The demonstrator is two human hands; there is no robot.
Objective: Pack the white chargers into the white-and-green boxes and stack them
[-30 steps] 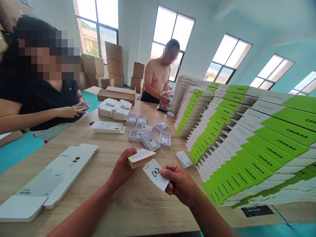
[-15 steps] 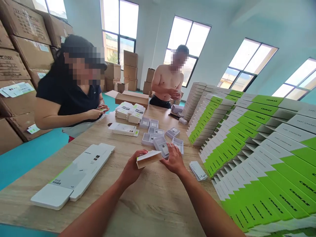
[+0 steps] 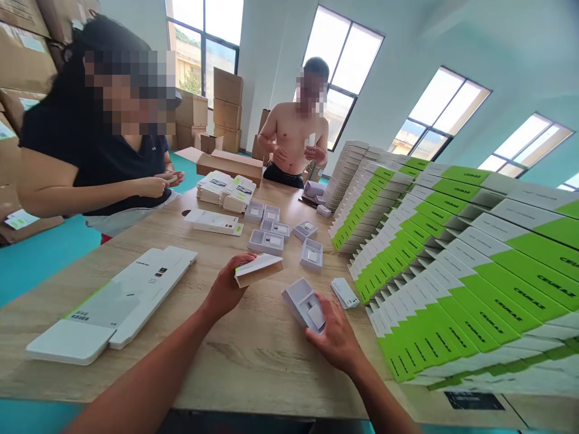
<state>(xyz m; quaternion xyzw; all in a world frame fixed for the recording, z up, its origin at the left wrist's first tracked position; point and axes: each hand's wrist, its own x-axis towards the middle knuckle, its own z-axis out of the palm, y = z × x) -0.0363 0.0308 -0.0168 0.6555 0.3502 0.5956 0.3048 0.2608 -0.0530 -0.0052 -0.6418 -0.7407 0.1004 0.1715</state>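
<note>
Tray (image 3: 304,303) with its charger sits gripped in the right hand (image 3: 332,334), just right of the open-mouthed box (image 3: 257,268) clasped by the left hand (image 3: 225,288), above the bench (image 3: 253,361).

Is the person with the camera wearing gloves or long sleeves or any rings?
No. The left hand and right hand are bare, with no gloves. No ring, watch or bracelet shows. Both forearms are uncovered as far as the picture reaches, so no sleeves are visible.

A packing workshop: stacked green-and-white cartons (image 3: 452,283), cardboard boxes (image 3: 226,108), worktable (image 3: 253,361).
</note>
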